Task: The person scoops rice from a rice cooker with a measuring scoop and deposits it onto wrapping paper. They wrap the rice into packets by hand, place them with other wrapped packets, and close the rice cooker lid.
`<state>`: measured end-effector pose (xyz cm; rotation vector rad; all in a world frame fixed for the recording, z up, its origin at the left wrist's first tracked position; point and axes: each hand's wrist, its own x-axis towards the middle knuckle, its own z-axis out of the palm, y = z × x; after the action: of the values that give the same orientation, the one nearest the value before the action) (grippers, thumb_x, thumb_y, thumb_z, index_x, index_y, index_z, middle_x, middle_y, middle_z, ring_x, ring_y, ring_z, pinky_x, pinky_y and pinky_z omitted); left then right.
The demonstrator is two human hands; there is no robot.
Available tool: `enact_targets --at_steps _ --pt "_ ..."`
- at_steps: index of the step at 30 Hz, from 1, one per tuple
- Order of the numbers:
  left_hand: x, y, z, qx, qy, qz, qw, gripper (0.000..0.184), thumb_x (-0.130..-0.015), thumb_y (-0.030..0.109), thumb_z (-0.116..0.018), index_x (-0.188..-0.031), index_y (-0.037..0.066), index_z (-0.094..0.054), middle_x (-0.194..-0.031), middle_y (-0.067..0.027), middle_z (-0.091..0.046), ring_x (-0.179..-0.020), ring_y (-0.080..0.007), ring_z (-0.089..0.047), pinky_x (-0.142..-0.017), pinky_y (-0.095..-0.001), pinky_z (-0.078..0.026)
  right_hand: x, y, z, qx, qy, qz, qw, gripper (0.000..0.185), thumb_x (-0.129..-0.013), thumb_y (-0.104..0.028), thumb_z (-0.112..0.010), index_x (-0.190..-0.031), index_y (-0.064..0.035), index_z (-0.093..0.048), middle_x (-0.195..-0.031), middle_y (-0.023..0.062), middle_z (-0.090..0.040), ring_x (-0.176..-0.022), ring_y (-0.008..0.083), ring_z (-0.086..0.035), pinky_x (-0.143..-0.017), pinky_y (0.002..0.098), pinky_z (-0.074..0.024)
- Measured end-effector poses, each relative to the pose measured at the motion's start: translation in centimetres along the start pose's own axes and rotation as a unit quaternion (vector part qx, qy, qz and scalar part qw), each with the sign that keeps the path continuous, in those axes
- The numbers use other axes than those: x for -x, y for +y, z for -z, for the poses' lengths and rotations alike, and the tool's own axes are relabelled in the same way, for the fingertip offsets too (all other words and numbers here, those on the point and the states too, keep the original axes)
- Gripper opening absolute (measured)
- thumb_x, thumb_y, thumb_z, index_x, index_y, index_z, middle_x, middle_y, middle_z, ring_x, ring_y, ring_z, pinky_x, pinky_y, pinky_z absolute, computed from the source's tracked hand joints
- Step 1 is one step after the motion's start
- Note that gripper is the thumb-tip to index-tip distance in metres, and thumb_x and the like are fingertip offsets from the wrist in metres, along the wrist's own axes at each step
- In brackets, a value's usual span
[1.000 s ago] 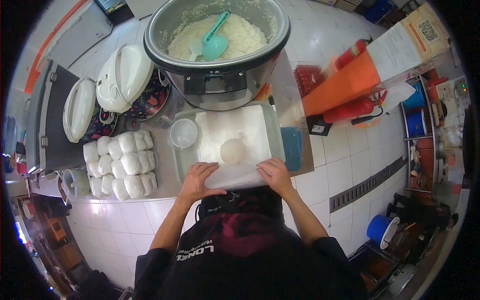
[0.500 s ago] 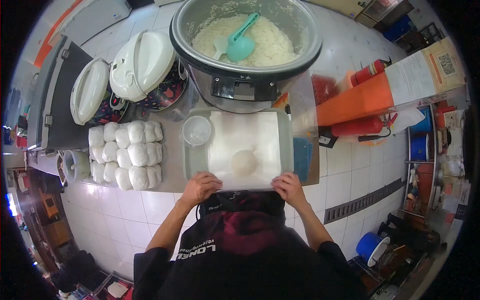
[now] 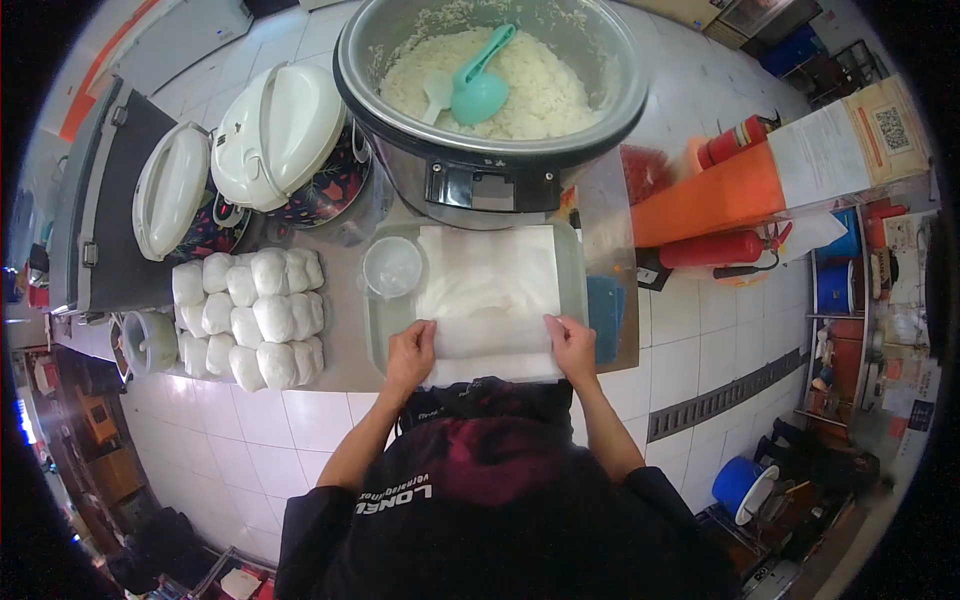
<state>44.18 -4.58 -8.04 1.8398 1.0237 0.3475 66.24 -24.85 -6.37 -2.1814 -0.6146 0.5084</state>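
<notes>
My left hand (image 3: pixel 411 355) pinches the left end of the folded near edge of a white paper sheet (image 3: pixel 490 260). At the right end of that edge, my right hand (image 3: pixel 571 350) pinches the same paper between thumb and fingers. The near part is folded over a rounded white mound, probably rice, whose form shows only faintly. Under the paper, on the table, is a pale green tray (image 3: pixel 376 335). A clear plastic bowl (image 3: pixel 393 267) stands in the tray's upper left, beyond my left hand.
A big pot of cooked rice (image 3: pixel 550 85) stands behind the tray, holding a teal scoop (image 3: pixel 480 98) and a white scoop (image 3: pixel 437 92). White wrapped bundles (image 3: pixel 250 315) are stacked at left, before two patterned pots with white lids (image 3: pixel 275 135). A blue item (image 3: pixel 604 315) lies right.
Both hands have moved away from my body, carrying the paper's near edge over the mound, which was uncovered before. My view has shifted slightly.
</notes>
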Motion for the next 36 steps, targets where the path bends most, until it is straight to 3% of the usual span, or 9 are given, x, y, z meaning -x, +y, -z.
enact_targets --at_steps 8,11,18,22,24,28,30,33,36 --pt "-1.0 1.9 1.5 -0.042 0.042 -0.019 0.998 0.014 -0.092 0.011 -0.063 -0.095 -0.002 -0.066 -0.078 -0.0197 -0.067 -0.069 -0.0409 -0.064 -0.067 -0.0455 -0.052 -4.4 -3.3 0.6 0.153 0.008 0.021 0.988 0.024 -0.09 -0.026 -0.071 -0.101 -0.0054 -0.066 -0.074 0.0144 -0.065 -0.075 0.0376 -0.065 -0.071 0.046 -0.0503" --pt "-2.7 4.4 1.0 -0.068 0.061 -0.109 0.99 0.018 -0.091 0.007 -0.062 -0.107 0.0 -0.064 -0.098 -0.0207 -0.068 -0.084 -0.0389 -0.066 -0.078 -0.0441 -0.053 -9.0 -3.5 -0.8 0.164 0.1 0.218 0.957 0.031 -0.086 -0.024 -0.074 -0.108 -0.0068 -0.062 -0.083 0.0133 -0.067 -0.086 0.0382 -0.064 -0.083 0.0452 -0.0499" --pt "-10.0 3.8 -5.1 -0.238 0.036 -0.326 0.914 0.043 -0.087 0.002 -0.057 -0.13 0.004 -0.051 -0.126 -0.0259 -0.057 -0.12 -0.0377 -0.055 -0.109 -0.0474 -0.039 -14.7 -3.9 -2.1 0.2 -0.207 0.212 0.934 0.033 -0.08 -0.022 -0.077 -0.102 -0.0028 -0.062 -0.098 0.0161 -0.067 -0.096 0.0355 -0.064 -0.084 0.0443 -0.0492" --pt "-10.7 4.9 -3.9 -0.353 0.036 -0.359 0.863 0.042 -0.087 0.004 -0.062 -0.128 0.004 -0.051 -0.12 -0.0231 -0.06 -0.115 -0.0368 -0.058 -0.111 -0.0491 -0.038 -13.7 -5.3 0.7 0.124 -0.282 0.288 0.907 0.03 -0.079 -0.024 -0.077 -0.096 -0.0048 -0.062 -0.097 0.0136 -0.067 -0.093 0.0355 -0.064 -0.086 0.0447 -0.0477" --pt "-9.7 9.9 -0.1 -0.345 -0.237 -0.216 0.882 0.034 -0.082 0.002 -0.059 -0.116 0.001 -0.055 -0.118 -0.0212 -0.061 -0.115 -0.0342 -0.059 -0.112 -0.0508 -0.038 -13.0 -7.6 2.6 0.154 -0.318 0.259 0.899 0.029 -0.079 -0.024 -0.076 -0.095 -0.0048 -0.062 -0.099 0.014 -0.067 -0.096 0.0351 -0.064 -0.085 0.045 -0.0489" --pt "-5.7 11.4 2.2 -0.341 -0.208 -0.277 0.874 0.027 -0.085 0.005 -0.058 -0.112 0.001 -0.056 -0.112 -0.0178 -0.064 -0.106 -0.0321 -0.063 -0.111 -0.0482 -0.04 -9.9 -11.3 1.9 0.229 -0.264 0.352 0.868 0.022 -0.08 -0.016 -0.073 -0.096 -0.0044 -0.064 -0.101 0.0159 -0.068 -0.101 0.0361 -0.066 -0.081 0.0457 -0.0533" --pt "-3.2 10.2 1.6 -0.225 -0.028 -0.403 0.887 0.025 -0.087 0.011 -0.069 -0.11 0.005 -0.061 -0.112 -0.0131 -0.066 -0.103 -0.0293 -0.066 -0.103 -0.0411 -0.048 -9.3 -12.5 -0.9 0.281 -0.288 0.355 0.844 0.018 -0.08 -0.013 -0.07 -0.095 -0.0044 -0.065 -0.097 0.0168 -0.069 -0.097 0.0365 -0.067 -0.077 0.0451 -0.0547" --pt "0.9 6.9 0.5 -0.189 -0.155 -0.429 0.87 0.024 -0.087 0.011 -0.068 -0.11 0.002 -0.064 -0.115 -0.0111 -0.066 -0.108 -0.0293 -0.064 -0.097 -0.0364 -0.053 -8.5 -11.9 -2.3 0.341 -0.309 0.449 0.766 0.011 -0.079 -0.008 -0.064 -0.088 -0.0046 -0.07 -0.087 0.0191 -0.069 -0.081 0.0371 -0.071 -0.068 0.0451 -0.0568" --pt "2.2 5.2 -1.2 -0.193 -0.1 -0.497 0.84 0.027 -0.086 0.012 -0.068 -0.111 0.001 -0.066 -0.113 -0.0114 -0.067 -0.109 -0.0293 -0.064 -0.093 -0.0371 -0.054 -5.2 -12.5 -2.1 0.396 -0.342 0.4 0.752 0.01 -0.083 -0.011 -0.059 -0.088 -0.0061 -0.066 -0.098 0.0188 -0.069 -0.094 0.0335 -0.07 -0.074 0.0428 -0.0573"
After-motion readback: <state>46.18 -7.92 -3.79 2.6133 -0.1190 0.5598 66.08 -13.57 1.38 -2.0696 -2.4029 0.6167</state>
